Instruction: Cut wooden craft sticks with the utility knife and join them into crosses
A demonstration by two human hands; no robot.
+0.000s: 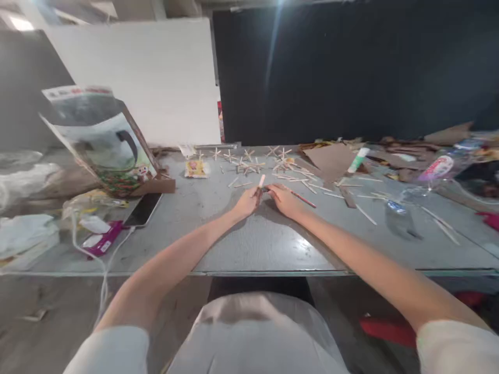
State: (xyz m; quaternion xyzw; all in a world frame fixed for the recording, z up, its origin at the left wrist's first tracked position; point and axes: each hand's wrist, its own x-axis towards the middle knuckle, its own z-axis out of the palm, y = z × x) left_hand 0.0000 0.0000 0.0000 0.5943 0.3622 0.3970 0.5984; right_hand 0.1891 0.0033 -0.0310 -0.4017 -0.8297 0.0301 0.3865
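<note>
My left hand [246,201] is closed on a pale wooden craft stick [262,180], its end pointing up and away from me. Close against it, my right hand [283,199] has its fingers bent together around a thin red pencil [304,199], whose shaft sticks out to the right. The fingertips of both hands nearly meet, and small details between them are blurred. Beyond my hands lie loose craft sticks [310,186] and several star shapes made of crossed sticks [249,167].
A grey table [234,252] carries a yellow packet [196,169], phone [143,210], purple pack [103,239] and cable at left, beside an upright printed bag [105,145]. At right are a glue stick [358,160], cardboard [331,160] and a clear plastic bottle [399,215].
</note>
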